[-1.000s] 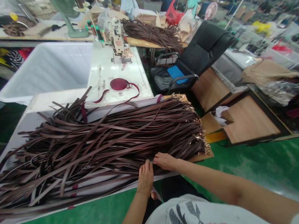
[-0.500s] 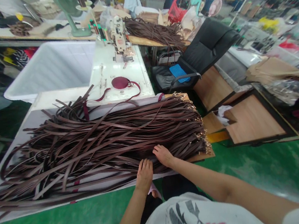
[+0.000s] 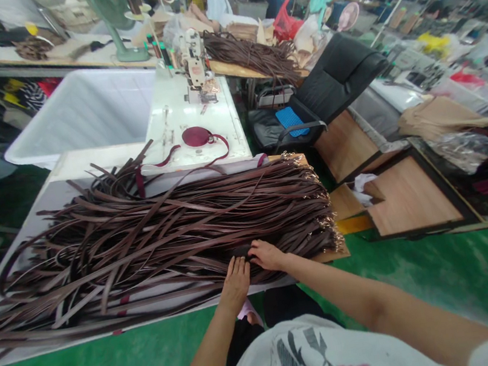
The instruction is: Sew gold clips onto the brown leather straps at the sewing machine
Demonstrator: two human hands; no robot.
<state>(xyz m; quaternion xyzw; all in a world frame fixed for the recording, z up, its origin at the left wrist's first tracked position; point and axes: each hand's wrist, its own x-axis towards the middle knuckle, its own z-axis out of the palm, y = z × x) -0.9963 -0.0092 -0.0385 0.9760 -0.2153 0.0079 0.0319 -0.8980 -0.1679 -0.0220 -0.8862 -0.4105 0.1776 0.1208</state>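
Note:
A big heap of long dark brown leather straps (image 3: 177, 229) lies across a white table (image 3: 40, 204), their metal ends bunched at the right. My left hand (image 3: 236, 280) rests on the near edge of the heap with its fingers stretched out flat. Just to its right, my right hand (image 3: 266, 255) lies on the same straps, fingers curled down into them. The two hands almost touch. Whether the right hand grips a strap is hidden by its fingers.
Behind the heap stands a white sewing machine table (image 3: 191, 117) with a maroon tape roll (image 3: 198, 135). A large white tub (image 3: 82, 112) is at back left, a black chair (image 3: 326, 88) at right, wooden boards (image 3: 406, 195) by the green floor. A person (image 3: 214, 1) sits far back.
My right hand rose a little onto the heap and came back down toward my left hand. The left hand has edged forward onto the straps. The heap stays put.

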